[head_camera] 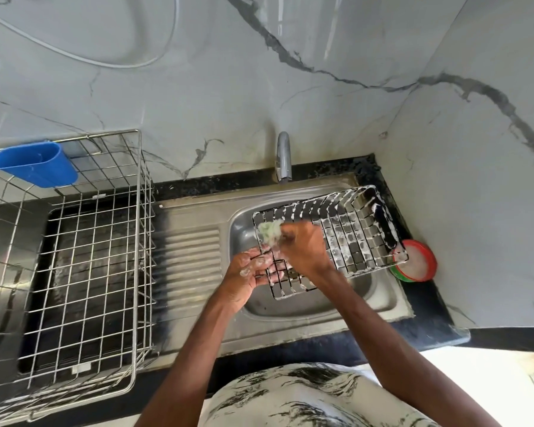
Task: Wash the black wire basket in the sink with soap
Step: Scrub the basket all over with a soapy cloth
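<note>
Both your forearms reach over the sink (379, 292), where the soapy black wire basket (356, 232) lies tilted across the bowl. Your left hand (252, 269) grips its near-left wires; your right hand (304, 246) clutches a green scrub pad (270, 231) (blurred) against the mesh

One black basket (346, 232), one steel basket (84, 257), one blue cup (34, 164).
</note>
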Demonstrator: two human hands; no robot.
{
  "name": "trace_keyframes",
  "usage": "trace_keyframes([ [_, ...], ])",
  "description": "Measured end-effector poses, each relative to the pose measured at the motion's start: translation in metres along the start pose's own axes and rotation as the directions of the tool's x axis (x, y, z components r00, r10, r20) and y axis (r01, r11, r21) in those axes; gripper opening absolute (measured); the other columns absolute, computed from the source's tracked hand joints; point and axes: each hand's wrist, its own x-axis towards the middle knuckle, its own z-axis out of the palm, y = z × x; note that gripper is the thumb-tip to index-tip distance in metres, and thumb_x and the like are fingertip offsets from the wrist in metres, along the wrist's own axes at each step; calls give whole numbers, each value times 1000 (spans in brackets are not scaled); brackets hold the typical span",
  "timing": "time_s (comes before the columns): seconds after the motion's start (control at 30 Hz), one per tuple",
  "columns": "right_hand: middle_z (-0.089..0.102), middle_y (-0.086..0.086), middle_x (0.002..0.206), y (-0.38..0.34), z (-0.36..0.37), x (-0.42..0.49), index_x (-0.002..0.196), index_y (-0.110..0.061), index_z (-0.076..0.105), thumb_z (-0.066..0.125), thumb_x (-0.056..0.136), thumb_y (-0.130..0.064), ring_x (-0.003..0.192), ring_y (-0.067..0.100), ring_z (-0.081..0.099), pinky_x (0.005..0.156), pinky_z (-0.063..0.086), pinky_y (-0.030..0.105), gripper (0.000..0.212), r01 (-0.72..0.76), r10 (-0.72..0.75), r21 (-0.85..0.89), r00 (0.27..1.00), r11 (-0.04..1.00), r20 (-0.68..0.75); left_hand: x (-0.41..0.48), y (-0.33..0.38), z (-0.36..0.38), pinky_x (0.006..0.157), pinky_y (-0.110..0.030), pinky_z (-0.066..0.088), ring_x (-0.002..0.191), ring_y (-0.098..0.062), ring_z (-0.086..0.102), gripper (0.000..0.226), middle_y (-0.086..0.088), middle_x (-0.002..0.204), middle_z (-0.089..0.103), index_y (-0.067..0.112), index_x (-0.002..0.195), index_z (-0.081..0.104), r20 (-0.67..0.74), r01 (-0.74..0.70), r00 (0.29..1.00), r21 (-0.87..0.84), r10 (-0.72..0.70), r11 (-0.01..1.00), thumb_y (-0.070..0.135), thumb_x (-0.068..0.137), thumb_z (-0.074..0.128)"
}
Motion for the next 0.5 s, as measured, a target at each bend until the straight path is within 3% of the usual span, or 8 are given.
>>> trace_keyframes([
  [0.07,76,12,91,4,7,8,100,1,74,65,93,-4,60,13,72,43,55,27,12,-54,52,-27,996,998,-69,-1,1,2,83,-46,65,83,-21,77,37,-7,102,80,2,119,67,33,-4,999,7,3,1000,6,83,63],
  [0.13,75,13,102,4,14,12,111,0,72,69,90,-2,73,19,75,49,58,27,22,-74,70,-79,997,994,-44,-3,1,4,85,-50,63,75,-16,75,30,-2,91,78,3,113,67,49,-11,999,10,11,1000,4,83,62],
  [0.3,74,16,98,3,12,9,104,-2,73,59,87,8,65,20,70,47,56,29,25,-40,51,-219,998,975,45,-3,0,-1,70,-39,65,70,-15,73,33,-3,85,75,1,116,66,74,-24,997,-35,26,999,0,82,63],
  [0.4,70,15,107,9,12,6,117,-7,69,60,90,-1,76,19,67,51,53,15,29,-49,104,-328,983,944,153,-1,1,-6,75,-43,65,71,-16,71,34,-4,83,72,3,110,71,49,-14,999,-33,16,999,8,77,73],
  [0.5,74,16,101,1,6,-11,111,-2,73,64,88,0,68,14,62,44,39,4,25,75,26,-312,951,947,307,-1,8,-4,63,-30,63,67,-11,73,29,2,79,77,21,88,85,16,-41,999,-17,41,999,3,75,66],
])
